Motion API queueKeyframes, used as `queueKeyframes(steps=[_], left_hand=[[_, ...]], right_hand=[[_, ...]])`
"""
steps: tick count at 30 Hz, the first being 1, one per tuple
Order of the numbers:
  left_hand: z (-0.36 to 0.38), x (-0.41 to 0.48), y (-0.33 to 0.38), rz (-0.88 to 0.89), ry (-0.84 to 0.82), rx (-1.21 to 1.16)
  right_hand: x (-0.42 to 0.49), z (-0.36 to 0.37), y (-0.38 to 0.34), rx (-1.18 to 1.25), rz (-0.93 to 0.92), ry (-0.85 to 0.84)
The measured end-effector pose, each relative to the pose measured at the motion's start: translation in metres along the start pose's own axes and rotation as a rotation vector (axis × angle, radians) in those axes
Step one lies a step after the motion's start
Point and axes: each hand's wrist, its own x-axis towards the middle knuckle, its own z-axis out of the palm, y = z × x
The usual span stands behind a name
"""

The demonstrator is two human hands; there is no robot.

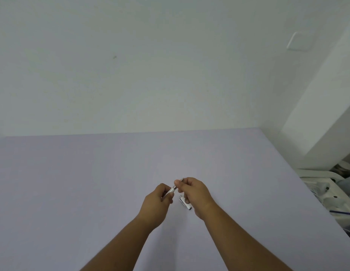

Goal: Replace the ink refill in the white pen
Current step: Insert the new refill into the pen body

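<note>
I hold a white pen above the lilac table, both hands on it. My left hand grips the white barrel at its lower end. My right hand pinches the pen's silver front section between thumb and fingers, and a thin metal tip pokes out past the thumb. A white pen cap with a silver clip lies on the table just below my right hand, partly hidden by the fingers. No loose refill shows.
A white wall runs along the table's far edge. Off the table's right edge stands a white rack holding cluttered items and cables. A white pillar rises at the back right.
</note>
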Motion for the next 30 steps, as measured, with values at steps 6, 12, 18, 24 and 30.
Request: queueKeyframes(steps=[6,12,18,24,30], left_hand=[[0.0027,0.0005,0.002,-0.012,-0.006,-0.011],[0.0064,-0.0026,0.0025,0.0,-0.022,0.01],[0.0038,-0.0041,0.0051,0.021,-0.003,0.037],[0.002,-0.0065,0.0052,0.021,0.025,0.021],[0.0038,-0.0084,0.0068,0.046,0.014,0.039]], right_hand=[[0.0013,-0.004,-0.0038,0.058,-0.024,-0.053],[0.0017,-0.0034,-0.0052,-0.116,0.045,0.037],[-0.0004,-0.005,-0.0032,-0.059,0.006,0.007],[-0.0046,-0.0053,-0.0028,0.041,-0.021,-0.053],[-0.0043,-0.0047,-0.0038,-0.096,0.023,0.044]])
